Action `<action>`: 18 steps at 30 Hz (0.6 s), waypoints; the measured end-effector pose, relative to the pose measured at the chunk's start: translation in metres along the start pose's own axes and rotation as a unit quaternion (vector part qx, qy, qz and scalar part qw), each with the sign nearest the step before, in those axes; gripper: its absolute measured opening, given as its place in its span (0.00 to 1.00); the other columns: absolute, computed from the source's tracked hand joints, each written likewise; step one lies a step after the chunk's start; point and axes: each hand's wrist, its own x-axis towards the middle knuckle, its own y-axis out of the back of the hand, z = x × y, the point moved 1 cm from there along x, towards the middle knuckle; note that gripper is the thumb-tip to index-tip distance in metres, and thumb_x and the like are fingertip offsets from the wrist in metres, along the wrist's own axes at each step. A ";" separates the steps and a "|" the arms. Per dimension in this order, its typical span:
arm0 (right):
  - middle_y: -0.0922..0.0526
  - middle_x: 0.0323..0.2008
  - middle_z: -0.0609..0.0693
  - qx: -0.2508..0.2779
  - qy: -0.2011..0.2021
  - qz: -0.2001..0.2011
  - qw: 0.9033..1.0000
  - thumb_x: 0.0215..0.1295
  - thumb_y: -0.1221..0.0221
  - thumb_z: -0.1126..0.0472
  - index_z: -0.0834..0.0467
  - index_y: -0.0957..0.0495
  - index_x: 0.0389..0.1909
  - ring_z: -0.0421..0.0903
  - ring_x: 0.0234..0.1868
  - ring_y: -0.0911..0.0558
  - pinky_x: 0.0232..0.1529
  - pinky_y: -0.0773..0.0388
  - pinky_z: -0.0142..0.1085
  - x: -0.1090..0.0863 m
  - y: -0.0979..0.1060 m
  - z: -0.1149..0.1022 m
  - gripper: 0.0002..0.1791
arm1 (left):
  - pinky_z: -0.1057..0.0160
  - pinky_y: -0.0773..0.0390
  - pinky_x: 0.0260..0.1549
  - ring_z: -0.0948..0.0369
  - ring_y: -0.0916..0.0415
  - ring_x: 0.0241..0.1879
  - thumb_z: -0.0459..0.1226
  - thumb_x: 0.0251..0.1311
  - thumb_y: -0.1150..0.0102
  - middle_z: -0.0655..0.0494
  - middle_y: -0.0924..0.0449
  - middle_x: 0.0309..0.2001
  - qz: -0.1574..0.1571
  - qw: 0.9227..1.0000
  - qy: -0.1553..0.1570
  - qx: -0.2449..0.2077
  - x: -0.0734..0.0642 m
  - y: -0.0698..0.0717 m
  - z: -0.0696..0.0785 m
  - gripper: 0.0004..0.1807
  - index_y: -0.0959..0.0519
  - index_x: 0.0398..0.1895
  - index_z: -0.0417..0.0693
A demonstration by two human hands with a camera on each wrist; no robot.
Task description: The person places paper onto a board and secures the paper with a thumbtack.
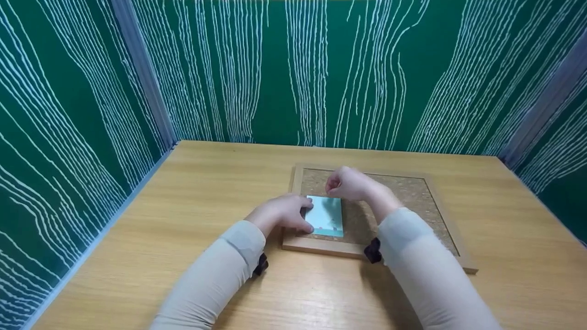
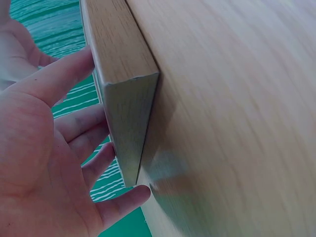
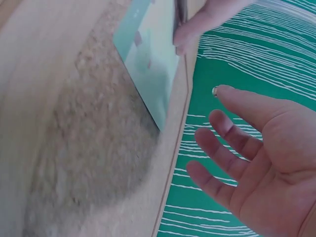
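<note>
A pale mint card (image 1: 324,214) with a teal strip and small printed figures lies on the left part of a framed corkboard (image 1: 394,220). My left hand (image 1: 291,213) rests at the card's left edge, index finger near the top corner and thumb near the bottom one. In the left wrist view its fingers (image 2: 79,121) spread across the frame's corner. Over the card's upper right corner hovers my right hand (image 1: 355,184), fingers bent. At its thumb tip the right wrist view shows a small shiny thumbtack (image 3: 215,91), pinched, mostly hidden by the fingers.
The corkboard's wooden frame (image 1: 321,248) lies slightly turned on a light wooden table (image 1: 215,183). Green partitions (image 1: 275,91) with white wavy lines stand behind the table and on both sides. Dark wrist cameras (image 1: 373,250) sit under both sleeves.
</note>
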 end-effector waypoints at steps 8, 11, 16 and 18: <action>0.16 0.32 0.48 -0.060 0.004 -0.013 0.998 0.67 0.36 0.66 0.56 0.13 0.35 0.49 0.36 0.20 0.42 0.23 0.44 0.011 -0.012 -0.004 0.05 | 0.51 0.35 0.67 0.56 0.33 0.63 0.52 0.59 0.29 0.53 0.31 0.71 0.006 1.000 -0.015 0.004 -0.001 0.000 -0.001 0.39 0.28 0.73 0.53; 0.15 0.32 0.48 -0.070 0.002 -0.008 0.998 0.67 0.36 0.67 0.55 0.12 0.35 0.50 0.36 0.20 0.43 0.22 0.45 0.014 -0.017 -0.004 0.06 | 0.53 0.34 0.66 0.56 0.33 0.61 0.51 0.59 0.29 0.53 0.30 0.70 0.010 1.000 -0.022 0.008 -0.001 0.000 -0.001 0.38 0.27 0.72 0.52; 0.15 0.35 0.49 -0.062 -0.010 -0.001 0.998 0.69 0.37 0.67 0.53 0.11 0.37 0.51 0.39 0.19 0.48 0.22 0.47 0.015 -0.024 -0.002 0.08 | 0.52 0.34 0.66 0.56 0.32 0.61 0.51 0.59 0.28 0.53 0.31 0.71 0.009 1.000 -0.018 -0.007 -0.001 -0.001 -0.001 0.38 0.27 0.72 0.52; 0.15 0.35 0.49 -0.054 -0.014 0.000 0.998 0.69 0.37 0.67 0.53 0.10 0.38 0.51 0.40 0.19 0.49 0.22 0.47 0.015 -0.027 -0.001 0.08 | 0.52 0.34 0.66 0.56 0.32 0.61 0.51 0.59 0.28 0.54 0.32 0.72 0.008 1.000 -0.017 -0.011 -0.001 -0.002 -0.001 0.38 0.27 0.73 0.53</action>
